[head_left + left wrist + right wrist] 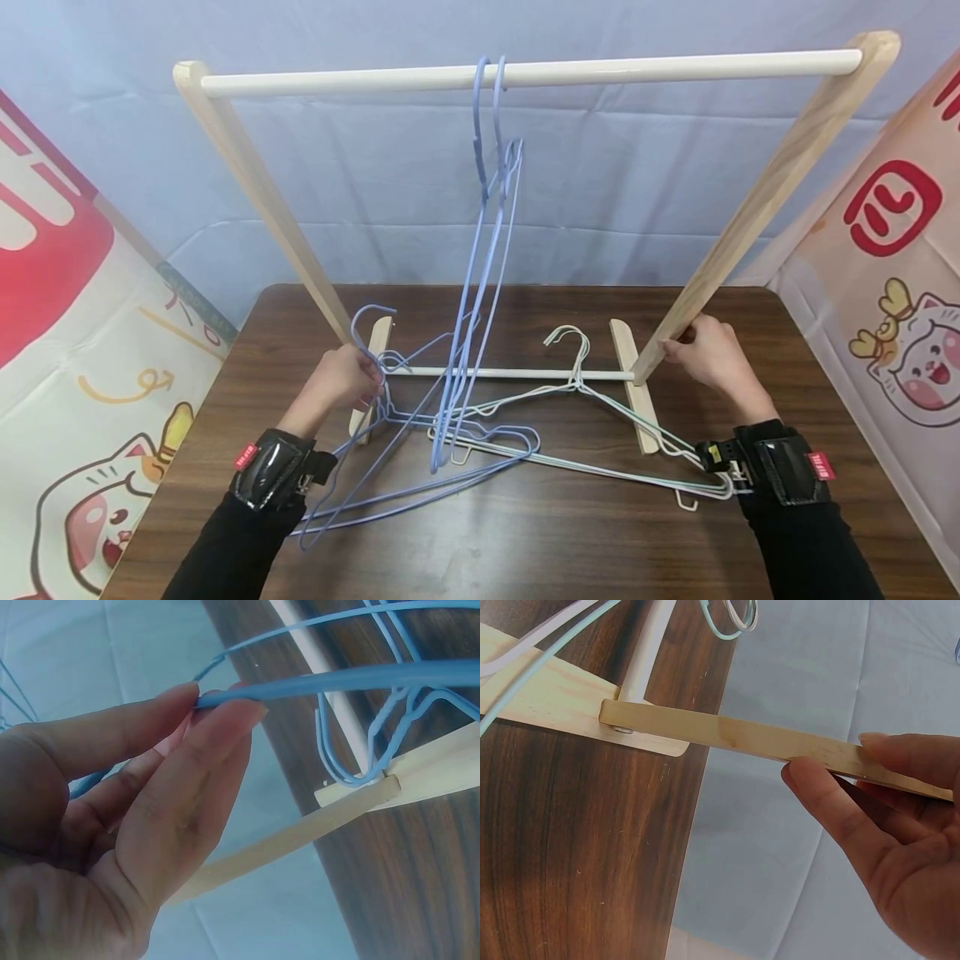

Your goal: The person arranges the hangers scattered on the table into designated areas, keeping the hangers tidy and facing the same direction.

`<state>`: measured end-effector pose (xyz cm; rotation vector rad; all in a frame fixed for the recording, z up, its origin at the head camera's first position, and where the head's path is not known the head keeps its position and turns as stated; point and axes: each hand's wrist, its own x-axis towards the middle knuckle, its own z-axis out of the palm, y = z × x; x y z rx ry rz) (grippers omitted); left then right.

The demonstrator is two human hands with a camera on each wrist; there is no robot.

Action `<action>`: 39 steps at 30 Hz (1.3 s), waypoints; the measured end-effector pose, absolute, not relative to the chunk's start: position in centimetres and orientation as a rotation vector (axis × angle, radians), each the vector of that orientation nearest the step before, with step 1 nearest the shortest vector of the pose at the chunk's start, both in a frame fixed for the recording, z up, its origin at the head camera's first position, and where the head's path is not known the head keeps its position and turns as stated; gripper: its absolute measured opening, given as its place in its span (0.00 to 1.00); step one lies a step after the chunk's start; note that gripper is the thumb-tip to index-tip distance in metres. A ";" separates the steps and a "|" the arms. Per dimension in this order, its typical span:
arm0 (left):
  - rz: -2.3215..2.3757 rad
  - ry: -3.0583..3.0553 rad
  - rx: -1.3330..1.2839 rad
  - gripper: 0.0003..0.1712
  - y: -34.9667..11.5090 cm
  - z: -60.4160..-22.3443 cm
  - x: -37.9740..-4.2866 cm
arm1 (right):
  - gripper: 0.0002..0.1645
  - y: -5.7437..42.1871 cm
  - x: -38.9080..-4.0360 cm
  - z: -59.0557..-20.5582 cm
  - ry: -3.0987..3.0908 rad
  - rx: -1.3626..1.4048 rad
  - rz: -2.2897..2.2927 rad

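My left hand [343, 379] pinches the wire of a blue hanger [360, 679] between thumb and fingertips, beside the foot of the left post. That hanger is raised at a tilt over other blue hangers [450, 483] lying on the table. On the other side, my right hand [716, 358] grips the right wooden post [765, 200] low down, thumb on one face and fingers on the other, as the right wrist view also shows. Blue hangers [480, 275] hang by their hooks near the middle of the white top rail [645, 72].
Pale green and white hangers [600, 471] lie overlapping in front of the rack's lower bar [517, 374], reaching toward the right wrist. The left post [270, 200] and both wooden feet [633, 387] stand on the brown table [540, 550]. A pale blue cloth [675, 183] hangs behind.
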<state>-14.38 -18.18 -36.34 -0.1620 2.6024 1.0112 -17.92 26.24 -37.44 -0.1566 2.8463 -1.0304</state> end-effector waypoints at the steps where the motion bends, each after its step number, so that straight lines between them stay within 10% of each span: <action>1: 1.000 2.606 -0.156 0.06 -18.1 -36.3 -14.4 | 0.19 26.2 -17.9 -37.4 2.849 -0.157 -1.029; 39: 0.999 2.596 -0.079 0.10 -17.9 -34.6 -15.1 | 0.19 26.3 -17.8 -37.3 2.835 -0.161 -1.043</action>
